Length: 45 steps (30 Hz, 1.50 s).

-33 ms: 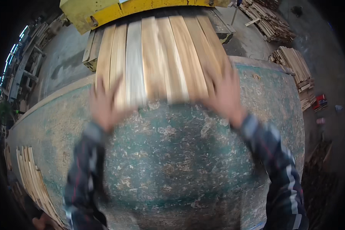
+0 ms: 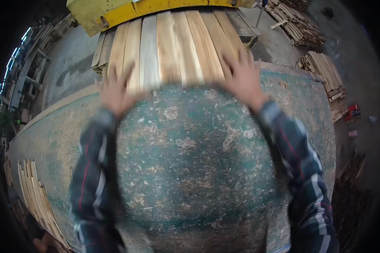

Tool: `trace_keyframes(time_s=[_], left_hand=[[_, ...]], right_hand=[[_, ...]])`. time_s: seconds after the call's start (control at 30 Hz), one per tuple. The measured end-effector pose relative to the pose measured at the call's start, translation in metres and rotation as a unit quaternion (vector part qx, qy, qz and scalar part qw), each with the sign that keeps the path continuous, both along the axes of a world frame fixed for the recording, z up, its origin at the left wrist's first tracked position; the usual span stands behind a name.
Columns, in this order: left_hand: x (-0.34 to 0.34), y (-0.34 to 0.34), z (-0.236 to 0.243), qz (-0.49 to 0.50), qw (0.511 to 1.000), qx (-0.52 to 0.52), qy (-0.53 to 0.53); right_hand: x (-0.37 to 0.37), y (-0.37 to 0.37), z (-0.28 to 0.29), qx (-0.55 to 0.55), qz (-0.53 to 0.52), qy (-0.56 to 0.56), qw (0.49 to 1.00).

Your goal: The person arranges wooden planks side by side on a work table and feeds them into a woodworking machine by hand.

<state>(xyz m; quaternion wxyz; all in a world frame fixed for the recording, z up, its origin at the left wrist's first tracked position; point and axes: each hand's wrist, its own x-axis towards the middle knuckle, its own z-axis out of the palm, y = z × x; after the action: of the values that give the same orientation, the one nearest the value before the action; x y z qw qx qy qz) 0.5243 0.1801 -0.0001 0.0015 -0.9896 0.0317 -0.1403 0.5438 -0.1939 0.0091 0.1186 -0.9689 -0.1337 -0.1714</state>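
Tan and brown wooden strips [image 2: 171,46], one greyish, lie side by side — from the worn green table's [image 2: 190,160] far edge to a yellow machine [image 2: 114,14].
A pale patch on the machine's top edge is too cropped to read. Left hand [image 2: 116,95] and right hand [image 2: 245,80] spread their fingers wide over the outer strips' near ends — blur hides the exact contact.
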Motion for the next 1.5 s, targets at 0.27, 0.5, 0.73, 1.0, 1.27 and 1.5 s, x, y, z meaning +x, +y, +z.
trace_keyframes(time_s=[0.27,0.5,0.73,1.0,1.27,1.5], left_hand=[[-0.117,0.036,-0.010,0.052,0.986,-0.079,-0.134],[-0.578,0.011,0.012,0.296,0.945,-0.132,0.039],[-0.671,0.069,0.019,0.359,0.930,-0.082,0.022],[-0.658,0.374,0.007,0.478,0.878,-0.025,-0.029],[-0.557,0.741,-0.014,0.651,0.759,-0.012,-0.014],[-0.550,0.803,-0.057,0.695,0.710,-0.116,0.009]], right_hand=[[-0.125,-0.005,0.032,0.230,0.174,0.156,0.945],[-0.418,0.013,0.025,0.376,0.223,0.250,0.864],[-0.509,0.070,0.033,0.461,0.177,0.293,0.819],[-0.539,0.172,0.024,0.345,0.157,0.272,0.885],[-0.493,0.305,-0.023,-0.002,-0.072,0.174,0.982],[-0.485,0.334,-0.033,-0.149,-0.109,0.094,0.978]])
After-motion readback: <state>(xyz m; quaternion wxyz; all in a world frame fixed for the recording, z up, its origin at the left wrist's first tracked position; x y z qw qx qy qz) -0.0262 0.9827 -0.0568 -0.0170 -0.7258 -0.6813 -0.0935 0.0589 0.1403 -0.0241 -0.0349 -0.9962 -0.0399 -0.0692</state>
